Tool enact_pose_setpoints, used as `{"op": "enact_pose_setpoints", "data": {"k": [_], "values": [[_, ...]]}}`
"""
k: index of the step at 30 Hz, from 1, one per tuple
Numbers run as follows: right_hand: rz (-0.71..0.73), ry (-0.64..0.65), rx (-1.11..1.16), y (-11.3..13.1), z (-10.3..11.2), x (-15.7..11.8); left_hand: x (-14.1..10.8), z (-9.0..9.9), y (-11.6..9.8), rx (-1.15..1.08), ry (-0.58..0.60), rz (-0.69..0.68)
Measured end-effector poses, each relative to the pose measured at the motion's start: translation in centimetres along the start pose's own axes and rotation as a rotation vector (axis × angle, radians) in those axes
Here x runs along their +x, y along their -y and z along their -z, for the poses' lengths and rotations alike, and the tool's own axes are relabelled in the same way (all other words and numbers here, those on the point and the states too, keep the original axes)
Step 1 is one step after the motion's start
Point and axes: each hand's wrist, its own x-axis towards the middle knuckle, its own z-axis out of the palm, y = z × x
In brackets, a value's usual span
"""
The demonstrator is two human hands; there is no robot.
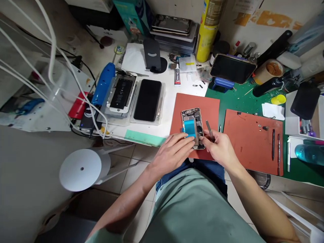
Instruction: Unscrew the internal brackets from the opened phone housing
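Observation:
An opened phone body point(198, 126) lies on a reddish-brown mat point(209, 101), its inner parts bare. Blue film point(189, 127) covers a patch on its left side. My left hand point(174, 150) rests with fingers stretched out across the phone's lower left part. At the lower right of the phone, my right hand point(219, 148) has its thumb and fingertips against the edge. Grey metal tweezers point(209, 130) stick up out of that same hand, tucked between the fingers. What lies under my right fingertips is hidden.
Left of the mat lie a black-screened phone point(148, 100) and an opened white phone point(121, 92). A second mat point(253, 145) on the right bears small parts and thin tools. A propped phone point(233, 68), a glue tube point(177, 76) and a yellow can point(207, 32) stand or lie behind.

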Motion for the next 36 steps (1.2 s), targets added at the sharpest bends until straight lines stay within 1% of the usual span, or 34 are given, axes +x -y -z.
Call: {"op": "enact_pose_setpoints", "data": {"k": [2, 5, 10, 15, 21, 27, 30, 32, 34, 36], "values": [[0.007, -0.001, -0.039, 0.0, -0.1, 0.4, 0.2, -0.3, 0.8, 0.036, 0.076, -0.072], [0.006, -0.033, -0.080, -0.1, -0.2, 0.7, 0.6, -0.6, 1.5, 0.073, 0.155, -0.123], [0.014, -0.125, -0.134, -0.4, -0.5, 0.8, 1.1, -0.6, 1.9, 0.093, 0.216, -0.173], [0.003, -0.186, -0.165, -0.2, -1.0, 0.7, 1.2, -0.6, 2.2, 0.102, 0.229, -0.190], [-0.068, -0.235, -0.156, 0.0, -1.5, 0.6, 1.0, -0.9, 2.4, 0.105, 0.229, -0.188], [-0.084, -0.250, -0.143, 0.2, -1.8, 0.4, 1.0, -1.1, 2.5, 0.127, 0.211, -0.200], [-0.064, -0.247, -0.084, -0.1, -1.2, -0.5, 1.2, -1.0, 2.5, 0.134, 0.208, -0.204], [-0.060, -0.273, -0.040, -0.7, -0.2, -1.5, 1.4, -0.9, 2.5, 0.124, 0.208, -0.200], [-0.071, -0.339, -0.029, -1.5, 1.1, -2.4, 1.5, -0.8, 2.6, 0.111, 0.204, -0.200], [-0.067, -0.437, -0.091, -2.4, 2.6, -3.1, 1.5, -0.7, 2.6, 0.102, 0.196, -0.201]]}}
